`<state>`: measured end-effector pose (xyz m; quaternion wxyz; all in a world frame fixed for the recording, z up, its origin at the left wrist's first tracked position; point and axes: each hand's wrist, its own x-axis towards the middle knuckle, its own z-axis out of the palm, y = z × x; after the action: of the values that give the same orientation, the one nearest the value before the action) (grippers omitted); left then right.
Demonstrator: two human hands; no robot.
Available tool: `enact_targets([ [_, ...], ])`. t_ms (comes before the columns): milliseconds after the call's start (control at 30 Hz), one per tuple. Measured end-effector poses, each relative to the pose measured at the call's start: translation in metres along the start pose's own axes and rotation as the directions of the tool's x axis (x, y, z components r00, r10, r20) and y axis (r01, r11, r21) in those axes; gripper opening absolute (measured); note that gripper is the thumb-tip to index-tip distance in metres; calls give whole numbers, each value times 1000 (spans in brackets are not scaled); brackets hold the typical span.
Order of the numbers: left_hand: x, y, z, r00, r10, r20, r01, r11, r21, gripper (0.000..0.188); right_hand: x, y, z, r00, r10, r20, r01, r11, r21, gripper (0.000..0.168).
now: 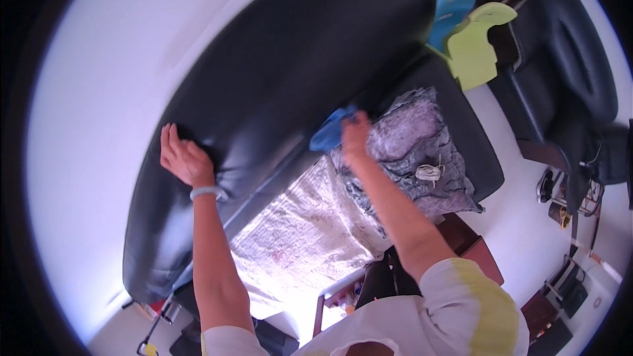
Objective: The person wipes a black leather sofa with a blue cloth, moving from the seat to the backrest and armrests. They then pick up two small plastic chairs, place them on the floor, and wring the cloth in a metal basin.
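Note:
My left hand [186, 155], with a pale bangle at the wrist, rests on the upper edge of a black leather sofa's backrest [277, 69] and holds nothing. My right hand [355, 136], slightly blurred, grips a blue cloth [327, 131] against the lower part of the backrest, near where it meets the seat. To the right of that hand lies a crumpled grey and mauve patterned fabric [405, 133] on the seat. A whitish cable bundle [429, 172] sits on top of it. Nearer me, a creased light-coloured cover [301, 227] spreads over the seat.
Beyond the sofa's far end stand a lime green plastic chair [472, 52] and a blue one [449, 15]. Another black sofa [554, 64] is at the right. A white wall [109, 89] runs behind the backrest. Reddish-brown wooden furniture [467, 242] stands close by my right side.

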<state>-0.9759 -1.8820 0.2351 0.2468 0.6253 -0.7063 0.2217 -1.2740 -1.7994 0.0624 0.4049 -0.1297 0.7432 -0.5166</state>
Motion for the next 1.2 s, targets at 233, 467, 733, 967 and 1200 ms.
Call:
enact_targets([
  [233,0,3,9,999,7,-50,-8,999,-31,42,63,-35,-4,954,-67,-292,186,896,403,37],
  [467,-2,-2,7,995,17,-94,-19,1000,-20,39,-60,22,64,989,-64,-133,87,981,176,45],
  [733,-6,-25,-5,992,10,-123,-6,999,38,38,-208,75,124,939,144,311,-183,978,100,35],
  [967,5,16,20,988,50,-144,-61,995,-77,38,-222,122,130,455,263,851,-770,596,228,25],
  [1200,-3,-13,7,987,23,-160,-28,999,-27,37,-174,41,-9,244,160,957,-922,345,177,42],
])
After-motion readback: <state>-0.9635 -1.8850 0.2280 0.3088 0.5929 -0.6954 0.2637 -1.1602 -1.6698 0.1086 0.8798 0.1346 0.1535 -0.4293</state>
